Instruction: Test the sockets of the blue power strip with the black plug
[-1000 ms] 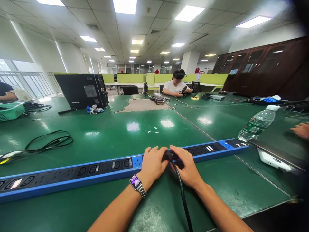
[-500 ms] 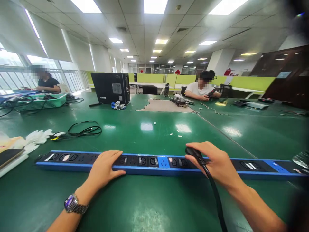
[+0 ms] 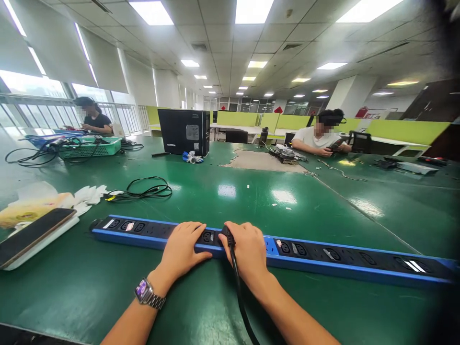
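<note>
A long blue power strip [image 3: 323, 261] with black sockets lies across the green table [image 3: 233, 201] in front of me. My left hand [image 3: 183, 249], with a watch on its wrist, rests flat on the strip with fingers spread. My right hand [image 3: 247, 251] is closed around a black plug [image 3: 227, 235] held at a socket just right of the left hand. The plug's black cable [image 3: 240, 297] runs down toward me along my right forearm.
A coiled black cable [image 3: 143, 190], white gloves [image 3: 88, 196] and a phone [image 3: 30, 235] on a white box lie at left. A black computer tower [image 3: 184, 132] and a green basket [image 3: 89, 146] stand farther back. Two people sit at the far side.
My right hand has carried the plug left along the strip to a socket beside my left hand. The left hand has stayed on the strip. The view has turned left.
</note>
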### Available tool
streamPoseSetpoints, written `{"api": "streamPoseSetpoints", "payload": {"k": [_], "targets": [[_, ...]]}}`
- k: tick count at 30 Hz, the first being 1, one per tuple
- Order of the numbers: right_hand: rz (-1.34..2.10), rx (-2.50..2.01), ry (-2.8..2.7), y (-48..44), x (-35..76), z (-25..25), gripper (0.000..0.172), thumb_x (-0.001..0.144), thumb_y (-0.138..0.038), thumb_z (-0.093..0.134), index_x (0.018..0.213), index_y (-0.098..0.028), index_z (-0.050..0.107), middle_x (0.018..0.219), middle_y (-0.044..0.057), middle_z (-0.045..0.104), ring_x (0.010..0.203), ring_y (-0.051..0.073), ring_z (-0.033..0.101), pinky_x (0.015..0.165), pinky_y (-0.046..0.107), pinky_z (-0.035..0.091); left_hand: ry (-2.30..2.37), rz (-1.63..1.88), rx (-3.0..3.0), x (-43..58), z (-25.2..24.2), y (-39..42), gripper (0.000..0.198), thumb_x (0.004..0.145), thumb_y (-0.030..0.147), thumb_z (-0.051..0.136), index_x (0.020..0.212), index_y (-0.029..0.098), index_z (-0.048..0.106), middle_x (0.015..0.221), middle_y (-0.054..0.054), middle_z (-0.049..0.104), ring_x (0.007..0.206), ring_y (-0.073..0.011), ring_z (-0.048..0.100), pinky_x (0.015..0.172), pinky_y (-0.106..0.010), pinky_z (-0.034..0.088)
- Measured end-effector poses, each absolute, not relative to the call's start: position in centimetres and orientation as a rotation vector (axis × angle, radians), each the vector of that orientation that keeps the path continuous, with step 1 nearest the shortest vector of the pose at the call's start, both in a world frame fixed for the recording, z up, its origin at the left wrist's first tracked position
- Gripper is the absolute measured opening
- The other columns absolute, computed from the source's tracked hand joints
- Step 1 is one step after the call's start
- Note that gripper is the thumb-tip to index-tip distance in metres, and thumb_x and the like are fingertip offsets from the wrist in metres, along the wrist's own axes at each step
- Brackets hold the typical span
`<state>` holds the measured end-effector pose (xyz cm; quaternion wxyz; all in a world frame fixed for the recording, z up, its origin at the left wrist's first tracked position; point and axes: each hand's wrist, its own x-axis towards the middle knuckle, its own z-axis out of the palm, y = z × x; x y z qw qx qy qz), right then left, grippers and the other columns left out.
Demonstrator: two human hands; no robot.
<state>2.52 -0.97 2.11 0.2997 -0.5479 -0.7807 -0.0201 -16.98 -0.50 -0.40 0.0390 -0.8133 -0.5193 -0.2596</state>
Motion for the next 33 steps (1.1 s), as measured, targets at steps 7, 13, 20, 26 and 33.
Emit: {"api": "streamPoseSetpoints", "payload": {"k": [7,13,20,26,33], "targets": [[0.012,-1.511,-2.094,-1.5,1.8,1.9,0.027,0.092,-0.036,0.053,0.11,-0.022,0.067,0.096,0.009,0.073,0.09,0.025,0.06,0.091,0.043,0.04,-1.634,-0.824,-2.498,-16.9,-0.1,-0.7,0.062,0.067,0.037,0.082,0.123,0.021,0.061,0.123,-0.01,0.065,0.113,-0.0306,0.058,0.103,-0.048,0.042],[0.086,-1.359,-2.26,-2.7,4.9,1.1,0.074,0.08,-0.041,0.065,0.145,-0.021,0.038,0.146,0.008,0.049,0.13,0.029,0.045,0.112,0.052,0.027,-1.534,-0.971,-2.695,-14.9,1.1,-0.9,0.063,0.078,0.027,0.07,0.137,0.025,0.049,0.134,-0.008,0.058,0.121,-0.0274,0.053,0.104,-0.047,0.04],[-0.236,-1.818,-1.922,-3.2,25.4,-2.6,0.063,0.084,-0.064,0.046,0.128,-0.021,0.058,0.133,0.012,0.061,0.126,0.032,0.051,0.108,0.059,0.032,-1.386,-1.617,-2.688,-10.6,2.1,-0.4,0.024,0.089,0.031,0.06,0.111,0.023,0.064,0.108,-0.006,0.07,0.099,-0.0217,0.065,0.089,-0.035,0.05],[-0.354,-1.827,-2.017,-3.9,30.2,-4.7,0.069,0.085,-0.063,0.045,0.141,-0.021,0.044,0.147,0.009,0.047,0.137,0.031,0.039,0.11,0.057,0.029,-1.398,-1.478,-2.83,1.7,3.7,-0.4,0.028,0.086,0.03,0.067,0.113,0.024,0.063,0.111,-0.005,0.071,0.103,-0.0229,0.065,0.091,-0.036,0.048],[-0.317,-1.782,-1.985,-4.0,29.1,-4.5,0.069,0.082,-0.055,0.055,0.143,-0.024,0.042,0.147,0.01,0.047,0.138,0.031,0.038,0.111,0.056,0.027,-1.596,-0.877,-2.946,11.0,3.2,-0.3,0.019,0.09,0.025,0.058,0.109,0.024,0.061,0.099,-0.004,0.074,0.096,-0.0241,0.067,0.087,-0.039,0.048]]}}
